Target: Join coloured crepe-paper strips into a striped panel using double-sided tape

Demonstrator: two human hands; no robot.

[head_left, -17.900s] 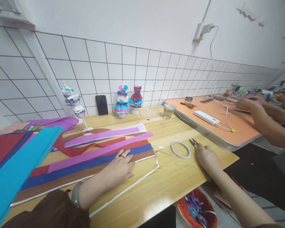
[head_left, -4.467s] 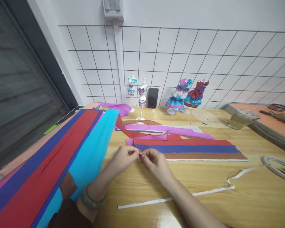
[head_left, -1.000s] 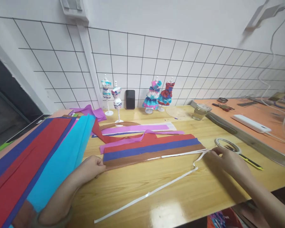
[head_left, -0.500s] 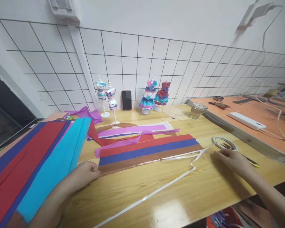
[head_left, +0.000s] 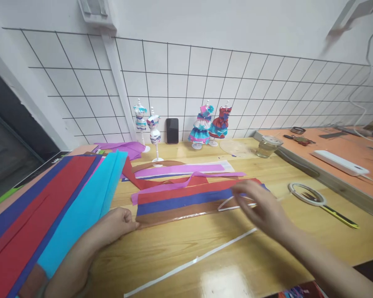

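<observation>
A backing strip is being peeled along the near edge of the layered crepe-paper strips [head_left: 189,200], which lie flat on the wooden table [head_left: 180,244] in red, blue and brown bands. The left end of the brown band is pinned down by the left hand [head_left: 115,223], whose fingers are curled with the thumb and fingertips pressed at the paper's corner; the forearm lies low across the table from the lower left. The right hand [head_left: 261,209] is raised over the right end of the bands, blurred by motion, with fingers loosely spread and bent; a loop of the white strip [head_left: 233,203] appears to be pinched or hooked near its fingertips, though the grip cannot be told for certain. The rest of the white strip trails toward the near table edge. The next move is judged to call for a steady pull along the paper's length while the left end is kept anchored, so that the thin paper is not torn or dragged. A tape roll [head_left: 306,193] and a yellow-handled tool [head_left: 342,217] lie apart to the right.
</observation>
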